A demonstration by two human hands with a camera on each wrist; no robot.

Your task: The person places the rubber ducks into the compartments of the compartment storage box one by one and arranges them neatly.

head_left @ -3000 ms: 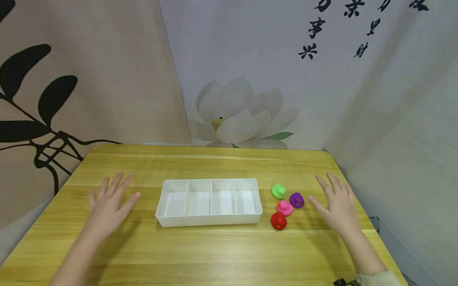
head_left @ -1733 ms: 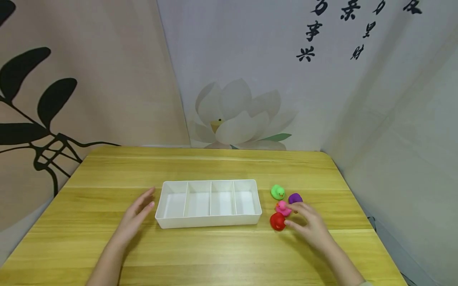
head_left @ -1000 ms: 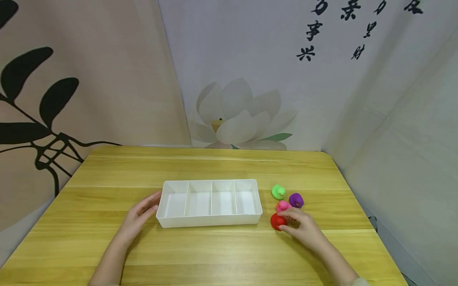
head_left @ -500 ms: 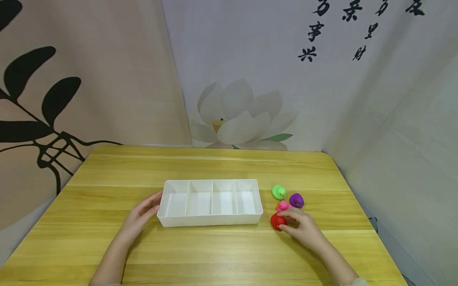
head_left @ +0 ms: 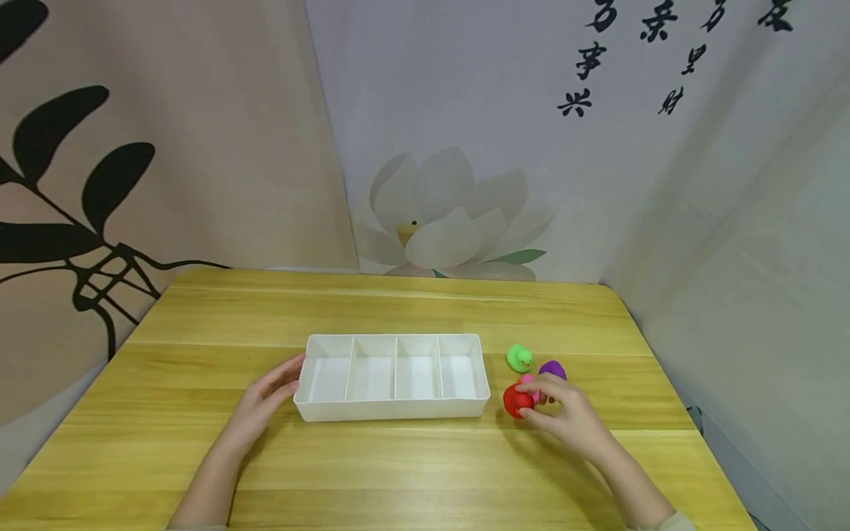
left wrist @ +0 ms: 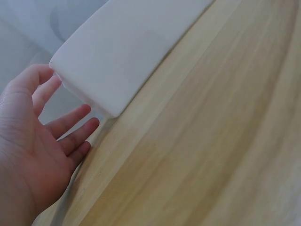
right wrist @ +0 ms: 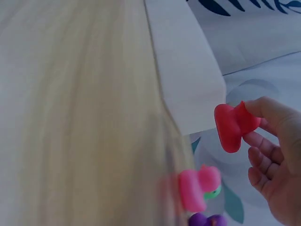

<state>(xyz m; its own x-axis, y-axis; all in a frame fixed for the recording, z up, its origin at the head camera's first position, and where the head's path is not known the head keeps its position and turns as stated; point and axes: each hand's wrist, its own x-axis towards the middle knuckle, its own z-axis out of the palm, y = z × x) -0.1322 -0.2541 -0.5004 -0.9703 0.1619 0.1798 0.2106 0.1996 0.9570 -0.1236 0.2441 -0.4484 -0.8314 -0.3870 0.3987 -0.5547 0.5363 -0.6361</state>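
Note:
My right hand pinches a red rubber duck between thumb and fingers. In the right wrist view that duck hangs clear of the table. Close behind it are a pink rubber duck and a purple rubber duck, both partly covered by my right hand in the head view. A green rubber duck sits farther back. At the left end of the white divided tray, the fingertips of my left hand touch its wall, fingers fairly straight. The left wrist view shows that hand against the tray's corner.
The tray's several compartments hold nothing. A wooden table carries everything. Behind it hangs a pale cloth backdrop with a printed lotus and dark characters; another cloth stands along the right side.
The hands came in from both sides: the left to the tray's end, the right to the red duck. Since half a second ago the red duck has been raised slightly off the table.

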